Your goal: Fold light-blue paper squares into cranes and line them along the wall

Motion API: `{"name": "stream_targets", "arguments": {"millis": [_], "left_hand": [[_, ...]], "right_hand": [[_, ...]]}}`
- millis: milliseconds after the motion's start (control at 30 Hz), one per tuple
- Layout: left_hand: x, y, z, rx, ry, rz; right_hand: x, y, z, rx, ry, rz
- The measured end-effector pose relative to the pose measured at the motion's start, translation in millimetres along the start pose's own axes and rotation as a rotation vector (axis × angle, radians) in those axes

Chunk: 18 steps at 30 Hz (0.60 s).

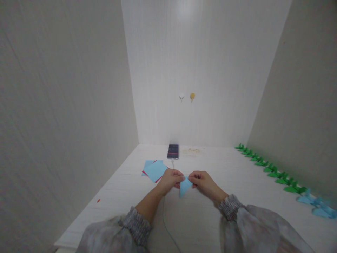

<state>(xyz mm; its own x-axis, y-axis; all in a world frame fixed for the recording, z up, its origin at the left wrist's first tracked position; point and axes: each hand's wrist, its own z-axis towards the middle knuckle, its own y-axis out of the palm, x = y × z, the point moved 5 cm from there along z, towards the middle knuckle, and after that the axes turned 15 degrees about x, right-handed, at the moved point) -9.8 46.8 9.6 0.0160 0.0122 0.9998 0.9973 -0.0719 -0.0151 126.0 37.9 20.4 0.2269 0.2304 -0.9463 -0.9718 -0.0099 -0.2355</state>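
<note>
A small piece of folded light blue paper (185,187) hangs between my two hands above the white table, one corner pointing down. My left hand (171,181) pinches its upper left edge between thumb and fingers. At the upper right corner, my right hand (204,181) grips the same paper, fingers closed. Just beyond my left hand lie loose square sheets of light blue paper (156,170), with red edges showing between them. The fingertips cover part of the folded paper's top.
A phone (173,151) lies near the back wall, its cable (165,221) running toward me under my left arm. Folded green paper figures (273,171) and light blue ones (319,207) line the right wall. A small red piece (98,200) is at left. Two hooks (192,96) hang on the wall.
</note>
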Motion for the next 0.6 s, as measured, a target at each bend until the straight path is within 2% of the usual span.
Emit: {"name": "stream_targets", "arguments": {"millis": [267,467,600], "left_hand": [[4.4,5.2,-3.7,-0.002,0.038,0.095],[4.8,8.5,-6.1,-0.115,-0.045,-0.104],[8.9,7.4,-7.7,-0.135,-0.019,-0.208]], "right_hand": [[1.5,4.1,-1.7,-0.026,0.03,0.022],[-1.1,-3.5,2.3,0.045,0.041,0.049],[-4.9,-7.4,3.7,0.098,0.026,0.026]]}}
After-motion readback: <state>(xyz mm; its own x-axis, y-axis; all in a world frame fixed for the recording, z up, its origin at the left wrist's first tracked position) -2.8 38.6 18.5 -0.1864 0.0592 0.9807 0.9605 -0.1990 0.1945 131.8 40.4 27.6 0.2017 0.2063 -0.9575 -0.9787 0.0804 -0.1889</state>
